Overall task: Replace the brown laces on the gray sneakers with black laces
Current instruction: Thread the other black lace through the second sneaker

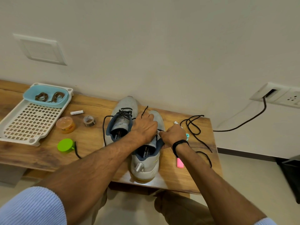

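Wooden table (pixel 40 153) set against pale wall. Brown laces (pixel 48 96) seen coiled in blue tub (pixel 45 103) on white tray (pixel 34 141), far left. Laced sneaker (pixel 123 109) stood just beside second sneaker (pixel 146 168). Second sneaker's forefoot gripped by left hand (pixel 144 127), fingers curled over it. Black lace (pixel 193 127) pinched near tongue by right hand (pixel 172 135), thumb and fingertips closed. Slack strewn rightward across table.
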Demonstrator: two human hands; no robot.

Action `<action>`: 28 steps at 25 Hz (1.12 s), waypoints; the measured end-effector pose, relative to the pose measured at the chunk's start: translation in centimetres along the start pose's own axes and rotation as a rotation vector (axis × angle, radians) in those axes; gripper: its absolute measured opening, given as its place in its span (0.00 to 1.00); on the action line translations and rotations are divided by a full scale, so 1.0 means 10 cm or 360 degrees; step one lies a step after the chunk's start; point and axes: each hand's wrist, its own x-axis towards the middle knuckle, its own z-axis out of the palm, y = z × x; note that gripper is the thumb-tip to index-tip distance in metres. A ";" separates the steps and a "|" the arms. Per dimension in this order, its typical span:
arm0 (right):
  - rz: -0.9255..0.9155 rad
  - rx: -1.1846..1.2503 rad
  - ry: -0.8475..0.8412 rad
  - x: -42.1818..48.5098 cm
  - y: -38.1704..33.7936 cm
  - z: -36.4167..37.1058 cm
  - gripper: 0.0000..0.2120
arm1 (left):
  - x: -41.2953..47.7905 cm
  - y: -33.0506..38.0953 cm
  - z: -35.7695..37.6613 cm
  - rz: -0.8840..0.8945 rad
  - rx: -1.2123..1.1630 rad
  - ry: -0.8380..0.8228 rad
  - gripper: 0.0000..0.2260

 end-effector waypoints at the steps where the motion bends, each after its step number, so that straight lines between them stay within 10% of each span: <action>1: 0.0003 -0.0008 0.0030 0.01 0.00 -0.01 0.15 | -0.02 0.01 0.00 0.0008 -0.0001 -0.0004 0.13; 20: -0.0142 -0.0253 0.0052 -0.10 -0.05 0.01 0.13 | 0.04 0.11 -0.08 -0.0070 0.0195 -0.0082 0.12; 28: -0.0128 -0.0271 0.0148 -0.08 -0.04 -0.04 0.15 | -0.24 -0.16 -0.69 0.0216 -0.0759 -0.0787 0.06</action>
